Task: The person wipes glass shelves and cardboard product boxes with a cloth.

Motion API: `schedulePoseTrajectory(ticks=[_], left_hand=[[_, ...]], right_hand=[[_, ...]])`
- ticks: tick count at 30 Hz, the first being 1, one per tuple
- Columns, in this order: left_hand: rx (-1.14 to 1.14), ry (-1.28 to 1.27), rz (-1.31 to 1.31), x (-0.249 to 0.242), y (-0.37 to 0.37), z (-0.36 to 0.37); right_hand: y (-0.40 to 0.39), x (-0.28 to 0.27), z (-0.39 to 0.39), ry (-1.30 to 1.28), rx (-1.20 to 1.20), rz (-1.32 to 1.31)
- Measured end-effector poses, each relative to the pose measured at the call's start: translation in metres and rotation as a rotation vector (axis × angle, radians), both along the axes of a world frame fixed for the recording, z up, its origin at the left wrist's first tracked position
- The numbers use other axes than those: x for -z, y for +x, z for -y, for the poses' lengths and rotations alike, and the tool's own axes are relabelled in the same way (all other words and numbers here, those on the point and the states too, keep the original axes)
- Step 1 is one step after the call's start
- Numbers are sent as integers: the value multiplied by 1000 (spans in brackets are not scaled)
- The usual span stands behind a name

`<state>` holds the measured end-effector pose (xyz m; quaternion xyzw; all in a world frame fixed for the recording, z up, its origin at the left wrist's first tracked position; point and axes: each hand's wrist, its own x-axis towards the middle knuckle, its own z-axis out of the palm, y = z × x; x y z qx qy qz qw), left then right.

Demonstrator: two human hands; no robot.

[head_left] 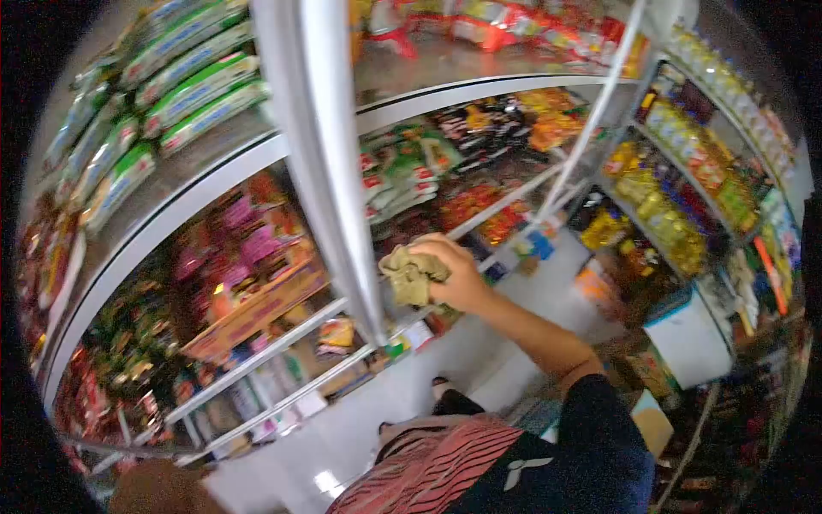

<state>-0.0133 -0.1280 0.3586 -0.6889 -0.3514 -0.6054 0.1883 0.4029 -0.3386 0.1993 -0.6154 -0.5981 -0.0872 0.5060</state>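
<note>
The head view looks down a shop aisle lined with stocked shelves [257, 163], and the picture is too blurred and bent for any brand or label to be read; only colours come through. Green and white packets [193, 86] lie in rows on the top shelf at the upper left, red packets [505, 26] sit along the top centre, pink and purple packets [248, 244] fill the shelf below, and yellow bottles [668, 223] stand on the racks at the right. A pale upright post [330, 163] of the shelving runs down the middle of the picture. The right hand [458, 274] reaches forward from a dark sleeve [599, 437], its fingers closed around a crumpled olive-green cloth [411, 274], which is bunched in the grip and pressed just beside the post, near the edge of a middle shelf. The cloth sticks out to the left of the fingers, and whether it actually touches the post cannot be told. The left hand is out of sight. Below, a red striped garment [445, 467] covers the person's front, and a white box [689, 338] stands on the pale floor [411, 385] at the right.
</note>
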Motion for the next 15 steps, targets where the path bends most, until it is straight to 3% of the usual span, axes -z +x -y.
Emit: schedulePoseTrajectory(ticks=[9, 15], left_hand=[[-274, -67, -50, 10, -12, 24], [-432, -13, -48, 9, 16, 82]], right_hand=[[85, -3, 14, 18, 11, -45], [145, 26, -2, 1, -161, -115]])
